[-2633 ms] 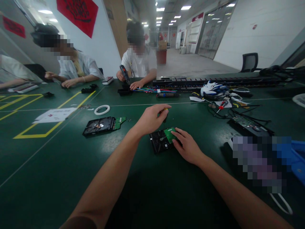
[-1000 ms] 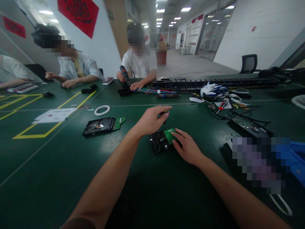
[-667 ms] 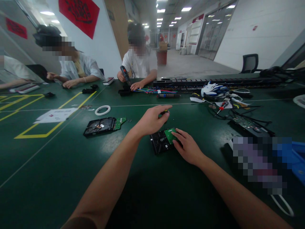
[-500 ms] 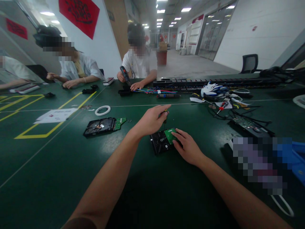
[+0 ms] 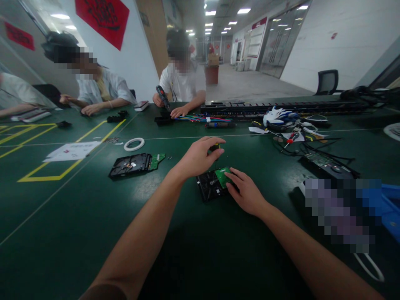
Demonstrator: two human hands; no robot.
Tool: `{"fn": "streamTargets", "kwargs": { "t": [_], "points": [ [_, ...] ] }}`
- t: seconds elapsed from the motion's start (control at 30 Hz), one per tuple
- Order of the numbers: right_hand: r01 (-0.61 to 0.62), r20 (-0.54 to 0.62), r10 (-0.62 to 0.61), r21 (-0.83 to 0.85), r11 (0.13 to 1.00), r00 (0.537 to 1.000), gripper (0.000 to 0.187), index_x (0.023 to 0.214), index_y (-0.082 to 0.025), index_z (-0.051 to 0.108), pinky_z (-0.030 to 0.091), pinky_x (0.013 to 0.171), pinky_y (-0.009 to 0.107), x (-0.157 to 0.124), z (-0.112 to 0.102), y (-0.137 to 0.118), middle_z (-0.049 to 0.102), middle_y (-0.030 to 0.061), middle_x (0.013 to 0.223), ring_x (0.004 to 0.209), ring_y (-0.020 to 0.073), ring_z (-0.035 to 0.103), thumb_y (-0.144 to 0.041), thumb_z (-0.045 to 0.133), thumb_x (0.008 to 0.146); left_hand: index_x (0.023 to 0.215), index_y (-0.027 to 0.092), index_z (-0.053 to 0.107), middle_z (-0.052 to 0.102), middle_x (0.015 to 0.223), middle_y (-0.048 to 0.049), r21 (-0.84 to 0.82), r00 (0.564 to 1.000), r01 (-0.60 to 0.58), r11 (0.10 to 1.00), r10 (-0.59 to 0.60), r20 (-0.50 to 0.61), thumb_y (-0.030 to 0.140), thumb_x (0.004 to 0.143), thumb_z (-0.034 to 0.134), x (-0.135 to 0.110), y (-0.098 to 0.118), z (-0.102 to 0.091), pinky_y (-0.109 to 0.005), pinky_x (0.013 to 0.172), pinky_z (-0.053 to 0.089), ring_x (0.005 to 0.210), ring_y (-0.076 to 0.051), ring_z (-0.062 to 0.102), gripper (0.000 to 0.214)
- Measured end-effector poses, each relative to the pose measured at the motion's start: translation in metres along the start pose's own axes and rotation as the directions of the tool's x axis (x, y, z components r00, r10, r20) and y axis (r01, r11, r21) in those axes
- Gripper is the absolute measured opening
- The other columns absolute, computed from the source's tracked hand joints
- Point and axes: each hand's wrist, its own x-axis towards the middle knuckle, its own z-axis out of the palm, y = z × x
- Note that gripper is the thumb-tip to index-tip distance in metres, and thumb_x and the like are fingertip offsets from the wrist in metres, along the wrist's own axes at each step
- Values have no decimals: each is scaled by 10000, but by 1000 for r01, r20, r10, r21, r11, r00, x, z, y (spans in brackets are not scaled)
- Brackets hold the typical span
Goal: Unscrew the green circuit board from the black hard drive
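Observation:
A black hard drive with a green circuit board lies on the dark green table in front of me. My left hand is closed round the handle of a small screwdriver, which stands upright with its tip on the drive. My right hand rests on the drive's right side, fingers pressed on the green board, holding it down.
A second hard drive lies to the left, near a white tape ring and a paper sheet. Cables, gloves and tools clutter the back right. A person with an electric screwdriver and another person sit across the table.
My left hand's fingers have curled slightly round the screwdriver handle, as in turning it. The right hand and the drive stay in place.

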Motion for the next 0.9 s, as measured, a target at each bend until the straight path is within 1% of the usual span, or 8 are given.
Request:
{"fn": "streamTargets", "kwargs": {
  "t": [0.13, 0.27, 0.47, 0.57, 0.73, 0.9],
  "points": [
    [-5, 10, 6, -9, 1000, 1000, 456, 1465, -183, 613, 425, 1203, 594, 0, 1, 1, 534, 177, 1582, 1453, 340, 518, -375, 503, 1067, 1410, 206, 637, 692, 1404, -86, -31, 1000, 2, 1000, -1, 10, 203, 1004, 612, -1, 0, 1, -400, 1091, 533, 1253, -228, 662, 406],
    [-7, 8, 7, -5, 1000, 1000, 457, 1466, -195, 611, 431, 1199, 593, 0, 0, 1, 541, 166, 1576, 1449, 338, 523, -387, 508, 1064, 1457, 203, 609, 676, 1444, -84, -39, 1000, 4, 999, -3, 26, 141, 990, 578, -1, 0, 1, -430, 1160, 499, 1325, -239, 641, 472],
    [1, -9, -1, 17, 1000, 1000, 451, 1474, -245, 607, 430, 1186, 637, -1, 1, 2, 551, 144, 1573, 1450, 349, 522, -398, 507, 1062, 1460, 203, 610, 681, 1438, -87, -39, 999, 24, 999, -23, 26, 149, 998, 576, 0, -3, 0, -440, 1140, 519, 1293, -245, 663, 466],
    [0, -9, 1, 16, 1000, 1000, 451, 1472, -239, 610, 432, 1187, 626, -1, 1, 2, 553, 147, 1570, 1448, 347, 524, -397, 502, 1064, 1454, 205, 616, 692, 1420, -89, -30, 999, 30, 999, -29, 25, 164, 999, 591, 0, -4, 1, -434, 1113, 536, 1252, -244, 683, 458],
    [-8, -10, 8, 18, 1000, 1000, 438, 1448, -220, 631, 445, 1186, 594, 0, 0, 0, 565, 154, 1556, 1436, 341, 537, -379, 517, 1056, 1441, 213, 630, 699, 1412, -80, -27, 1000, 23, 999, -22, 17, 183, 1001, 611, 0, -3, 1, -421, 1112, 530, 1258, -240, 677, 441],
    [-6, 1, 6, 1, 1000, 1000, 450, 1452, -183, 622, 433, 1195, 593, 0, -1, -1, 560, 175, 1557, 1437, 340, 535, -371, 514, 1058, 1428, 174, 638, 706, 1394, -105, -28, 1000, 25, 999, -25, -6, 229, 1029, 579, 0, -1, 1, -431, 1103, 533, 1253, -243, 677, 408]
  ]
}}
